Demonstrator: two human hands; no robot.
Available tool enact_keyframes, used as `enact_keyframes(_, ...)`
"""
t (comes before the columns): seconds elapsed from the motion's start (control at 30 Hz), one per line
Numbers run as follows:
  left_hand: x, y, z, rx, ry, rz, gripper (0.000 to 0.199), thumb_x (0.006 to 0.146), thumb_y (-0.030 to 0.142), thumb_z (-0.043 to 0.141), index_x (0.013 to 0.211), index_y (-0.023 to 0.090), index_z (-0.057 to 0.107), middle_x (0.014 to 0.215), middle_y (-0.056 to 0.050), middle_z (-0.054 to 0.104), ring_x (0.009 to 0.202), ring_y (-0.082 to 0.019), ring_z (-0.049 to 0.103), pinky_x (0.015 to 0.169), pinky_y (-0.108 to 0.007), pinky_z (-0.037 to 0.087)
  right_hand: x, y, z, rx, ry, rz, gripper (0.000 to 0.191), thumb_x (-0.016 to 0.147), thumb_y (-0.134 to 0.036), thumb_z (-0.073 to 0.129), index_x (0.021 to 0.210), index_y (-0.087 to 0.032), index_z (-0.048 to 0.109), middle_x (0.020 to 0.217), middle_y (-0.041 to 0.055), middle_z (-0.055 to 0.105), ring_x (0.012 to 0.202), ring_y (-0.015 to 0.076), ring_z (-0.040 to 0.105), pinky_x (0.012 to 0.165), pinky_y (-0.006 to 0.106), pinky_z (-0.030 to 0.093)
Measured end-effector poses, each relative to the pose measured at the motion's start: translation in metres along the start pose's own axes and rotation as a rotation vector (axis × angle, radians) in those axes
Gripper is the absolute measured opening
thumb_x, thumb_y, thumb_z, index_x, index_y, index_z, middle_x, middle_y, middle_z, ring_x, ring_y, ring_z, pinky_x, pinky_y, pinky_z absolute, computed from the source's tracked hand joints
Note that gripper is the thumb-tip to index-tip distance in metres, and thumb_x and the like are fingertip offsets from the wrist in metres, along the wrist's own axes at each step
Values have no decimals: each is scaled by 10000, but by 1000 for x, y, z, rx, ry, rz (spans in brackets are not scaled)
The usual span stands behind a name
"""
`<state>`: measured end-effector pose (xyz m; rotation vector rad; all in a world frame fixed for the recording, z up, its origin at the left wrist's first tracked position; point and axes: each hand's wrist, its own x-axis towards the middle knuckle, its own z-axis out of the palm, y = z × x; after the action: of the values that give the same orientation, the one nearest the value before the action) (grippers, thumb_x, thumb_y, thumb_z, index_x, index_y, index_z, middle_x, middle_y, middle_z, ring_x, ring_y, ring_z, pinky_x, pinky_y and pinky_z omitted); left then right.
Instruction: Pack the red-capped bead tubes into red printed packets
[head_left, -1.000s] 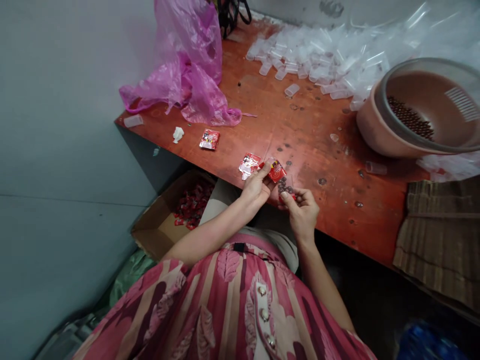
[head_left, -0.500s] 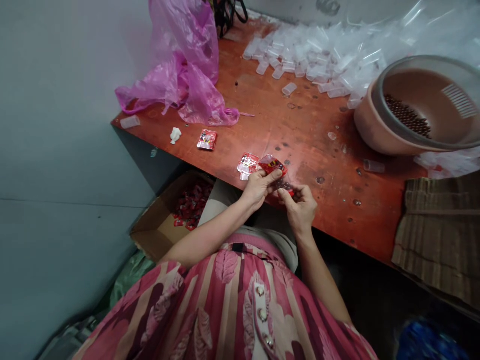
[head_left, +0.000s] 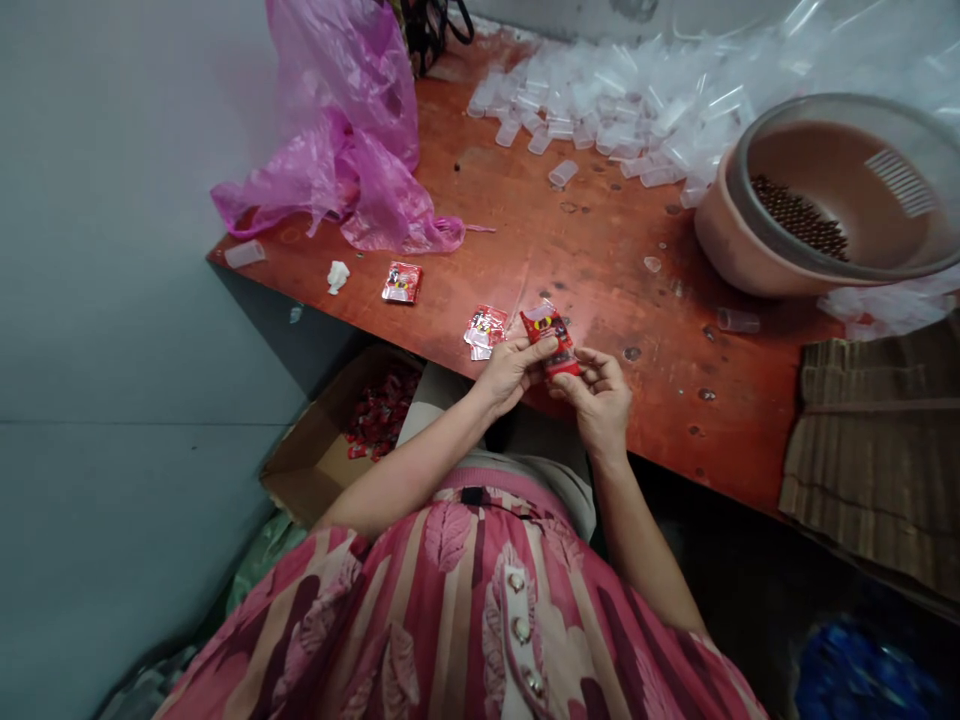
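Observation:
A small red printed packet (head_left: 551, 330) is held between my two hands over the front edge of the table. My left hand (head_left: 511, 375) grips its left side, with the thumb lying on its front. At its lower right end, my right hand (head_left: 602, 400) pinches the packet between thumb and fingers. Just left of the packet, several flat red and silver packets (head_left: 485, 328) lie loosely overlapped on the table. Farther left sits a neat stack of red packets (head_left: 403, 283), beside a crumpled white scrap (head_left: 338, 277).
On the red-brown table (head_left: 517, 230) are a pink plastic bag (head_left: 352, 130), heaped clear plastic tubes (head_left: 600, 100), a basin (head_left: 817, 210) holding brown beads, and stacked cardboard (head_left: 870, 440). Below the front edge, a cardboard box (head_left: 300, 460) holds red packets.
The packet in my hands has turned more upright, showing its printed front. My right fingers have shifted at its lower end. The whole view has moved slightly.

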<state>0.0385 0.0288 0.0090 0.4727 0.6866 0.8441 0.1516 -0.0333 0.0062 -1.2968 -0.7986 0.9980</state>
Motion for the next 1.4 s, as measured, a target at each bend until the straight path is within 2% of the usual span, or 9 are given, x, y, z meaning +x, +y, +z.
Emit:
enact_keyframes(0.13,0,1,2,-61,26,13,211,633,247,763,737,100,654,722,-50,693,637,-128,643,690,-267,511,-3,6,-2,-14,-13,-18,294,682,-289,733,924,-206,588,800,-19,677,647,114,657,638,276,586)
enact_keyframes(0.33,-3,0,8,-47,31,49,268,574,256,798,742,84,680,691,-49,690,613,-117,638,668,-242,513,-9,12,1,-284,226,-214,280,672,-323,742,894,-203,620,839,20,676,716,141,650,727,312,563)
enact_keyframes(0.53,-5,-3,5,14,8,15,303,553,303,810,700,82,664,630,-31,660,500,-75,567,539,-210,476,4,11,7,122,46,38,310,655,-333,740,845,-208,530,624,-60,618,489,98,602,526,249,545)
enact_keyframes(0.7,-6,-7,3,-5,2,-5,276,568,308,800,661,95,651,621,-19,651,552,-79,584,602,-217,484,4,8,8,-129,150,-171,297,659,-293,745,854,-210,537,759,-30,653,653,114,645,656,265,556)
enact_keyframes(0.87,-7,-9,3,-6,7,-25,255,573,271,797,672,81,659,618,-29,649,545,-86,578,643,-250,490,14,9,2,62,-38,63,307,654,-384,729,806,-221,518,568,-79,557,447,100,557,454,229,491)
enact_keyframes(1.0,-10,-6,-6,-32,-6,-138,190,633,231,760,688,75,667,672,-58,680,627,-110,621,749,-276,503,24,9,-12,-348,-53,-207,245,680,-388,728,780,-221,578,653,-39,603,543,113,569,562,257,515)
enact_keyframes(1.1,-14,-2,-15,-20,-40,-239,147,667,175,730,762,75,681,742,-76,702,700,-125,647,809,-283,499,31,7,-22,-599,-175,-407,298,630,-410,770,826,-230,636,840,26,665,766,175,621,721,310,529)
enact_keyframes(1.27,-16,1,-18,-47,-45,-270,133,763,181,638,868,105,669,794,-82,711,689,-134,657,851,-346,503,34,7,-26,-467,-462,-429,465,737,-389,691,1178,-288,582,1265,46,587,1158,227,548,969,403,453)
enact_keyframes(1.4,-15,0,-14,-132,-30,-267,178,838,244,549,893,113,655,793,-93,713,725,-160,673,877,-392,498,30,11,-21,-444,-349,-416,341,756,-343,676,1093,-297,651,1166,22,657,1090,215,604,999,407,433)
